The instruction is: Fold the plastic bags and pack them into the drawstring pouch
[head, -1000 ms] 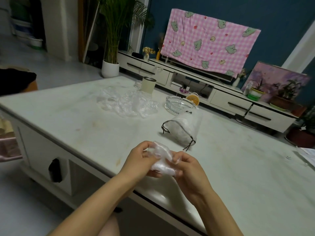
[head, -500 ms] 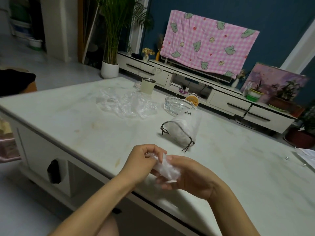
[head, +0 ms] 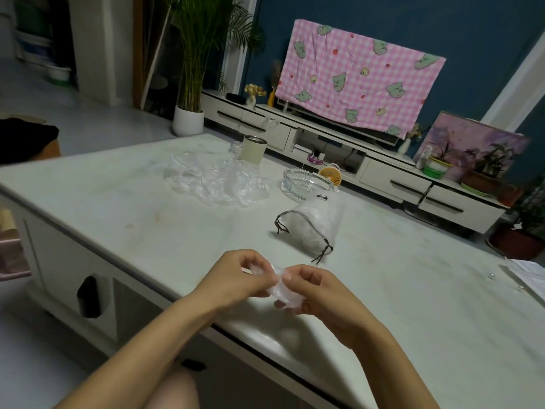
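While a scrunched bag (head: 283,292) is pinched between curled fingers of left hand (head: 234,278) and right hand (head: 323,295) above the table (head: 141,231) edge, the slick fold could spring open if grip is loosened; pouch (head: 309,228) lies near, unheld.

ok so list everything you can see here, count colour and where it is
plastic bag: one, clear, bunched between both hands at the table's near edge
loose plastic bags: one pile, clear, far left of the table
drawstring pouch: one, white with dark cord, lying mid table
table: one, pale, marbled
glass dish: one, clear, beyond the pouch
tin: one, cream, behind the pile
small fan: one, orange, behind the glass dish
checked cloth: one, pink, against the blue wall
potted palm: one, green in white pot, on the floor
left hand: one, pinches the plastic bag
right hand: one, pinches the plastic bag
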